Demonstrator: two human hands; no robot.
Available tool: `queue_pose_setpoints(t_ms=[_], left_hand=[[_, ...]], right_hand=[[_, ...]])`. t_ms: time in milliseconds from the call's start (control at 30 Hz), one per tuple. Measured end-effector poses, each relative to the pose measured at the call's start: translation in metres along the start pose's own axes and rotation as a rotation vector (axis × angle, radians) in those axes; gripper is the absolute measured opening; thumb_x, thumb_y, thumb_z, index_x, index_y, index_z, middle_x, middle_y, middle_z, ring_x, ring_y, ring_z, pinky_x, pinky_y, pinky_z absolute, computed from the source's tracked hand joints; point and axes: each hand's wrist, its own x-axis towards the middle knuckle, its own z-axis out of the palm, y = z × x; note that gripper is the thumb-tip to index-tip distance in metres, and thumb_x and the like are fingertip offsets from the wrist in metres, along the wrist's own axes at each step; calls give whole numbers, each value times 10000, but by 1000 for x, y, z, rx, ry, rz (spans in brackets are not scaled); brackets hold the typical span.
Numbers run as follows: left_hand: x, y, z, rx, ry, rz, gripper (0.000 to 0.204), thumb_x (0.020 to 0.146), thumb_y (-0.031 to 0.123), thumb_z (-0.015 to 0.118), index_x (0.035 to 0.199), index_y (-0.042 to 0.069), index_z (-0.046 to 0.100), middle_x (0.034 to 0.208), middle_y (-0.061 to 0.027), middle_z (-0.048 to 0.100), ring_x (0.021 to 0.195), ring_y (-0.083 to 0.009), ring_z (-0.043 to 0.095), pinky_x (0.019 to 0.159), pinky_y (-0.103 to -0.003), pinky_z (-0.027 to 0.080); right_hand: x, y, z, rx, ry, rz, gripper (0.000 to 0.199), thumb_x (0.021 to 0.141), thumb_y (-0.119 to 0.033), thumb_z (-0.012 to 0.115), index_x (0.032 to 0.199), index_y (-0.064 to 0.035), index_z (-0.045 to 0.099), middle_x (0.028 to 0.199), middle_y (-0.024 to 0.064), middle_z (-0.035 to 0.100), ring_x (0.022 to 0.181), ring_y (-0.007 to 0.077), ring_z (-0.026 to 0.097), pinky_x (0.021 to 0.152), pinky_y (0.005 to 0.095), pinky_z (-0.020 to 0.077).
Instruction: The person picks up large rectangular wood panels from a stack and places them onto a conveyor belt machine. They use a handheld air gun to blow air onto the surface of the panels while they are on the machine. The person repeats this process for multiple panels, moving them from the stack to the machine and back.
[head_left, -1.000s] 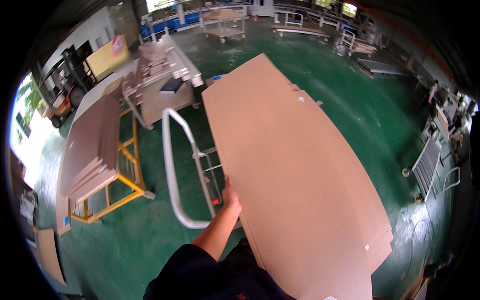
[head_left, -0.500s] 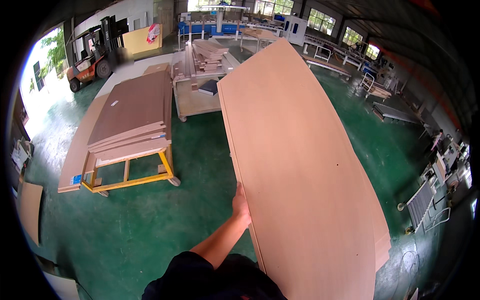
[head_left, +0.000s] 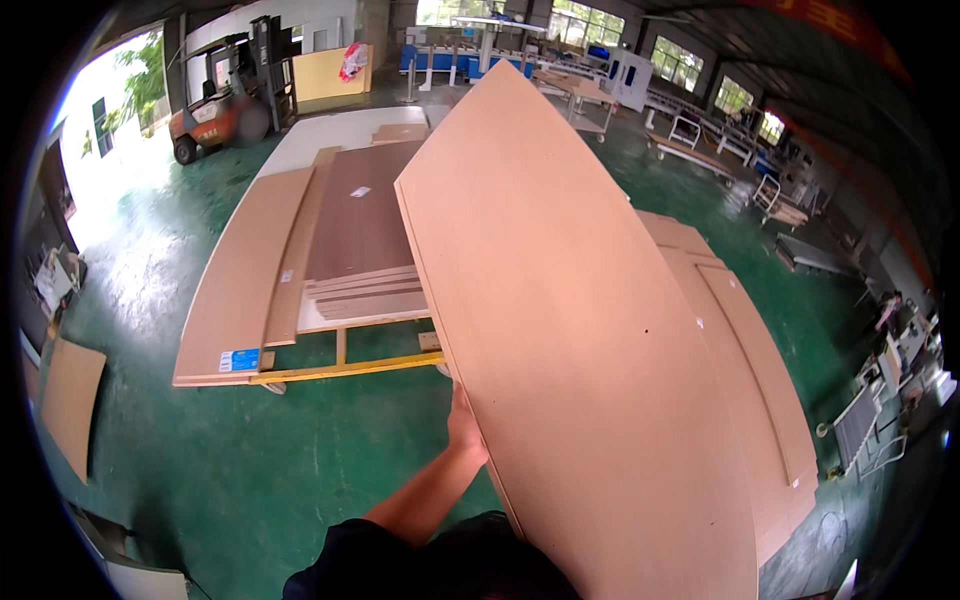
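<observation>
A large, light wood panel [head_left: 570, 330] is tilted in front of me, its pointed far corner toward the back of the hall. At the panel's left edge, my left hand [head_left: 467, 430] is closed round the edge, its fingers partly hidden underneath. My right hand does not show. Beyond the panel, to the left, darker brown boards [head_left: 355, 225] lie stacked on a yellow-framed cart [head_left: 350, 372], beside a long pale board [head_left: 245, 270] with a blue-and-white label. Past the panel's right edge lies a stack of wood panels [head_left: 765, 390], partly covered by it.
Green floor [head_left: 300, 470] shows between me and the cart. An orange forklift [head_left: 225, 110] stands at the far left. Blue machinery [head_left: 430, 65] lines the back. A roller cart [head_left: 857, 430] is at the right, and a loose board [head_left: 72, 405] lies at the left edge.
The view has shifted, and the held panel now overlaps the yellow cart's stack. The panel stack on the right shows much more. My left hand still grips the panel's edge.
</observation>
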Motion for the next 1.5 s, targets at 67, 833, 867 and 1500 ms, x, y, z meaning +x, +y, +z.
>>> queue_pose_setpoints(t_ms=[67, 833, 867, 1500], left_hand=[[-28, 50, -33, -43, 49, 40, 621, 1032, 546, 249, 1429, 96, 406, 1397, -116, 500, 1242, -309, 516, 1017, -474, 447], [-271, 608, -344, 316, 544, -14, 656, 1005, 592, 323, 1380, 70, 453, 1325, -98, 555, 1165, -284, 577, 947, -445, 508], [-270, 631, -348, 369, 608, -47, 673, 997, 603, 342, 1372, 57, 459, 1306, -105, 566, 1144, -284, 590, 932, -446, 517], [-286, 886, -572, 753, 870, -303, 728, 983, 598, 377, 1234, -58, 566, 1212, -175, 621, 1100, -303, 613, 901, -436, 513]], right_hand=[[-57, 10, -6, 3, -21, -24, 379, 857, -344, 563, 836, 27, 639, 696, 144, 635, 537, 248, 589, 449, 364, 484], [-637, 142, -119, 1, 110, 105, 328, 819, -300, 571, 857, 26, 561, 644, 160, 578, 443, 262, 532, 357, 433, 505], [-659, 155, -121, -10, 129, 110, 323, 823, -299, 567, 858, 22, 547, 632, 155, 566, 430, 259, 521, 347, 437, 508], [-1024, 219, -161, -233, 433, 398, 244, 804, -238, 582, 890, -20, 513, 607, 136, 534, 409, 232, 489, 325, 378, 484]])
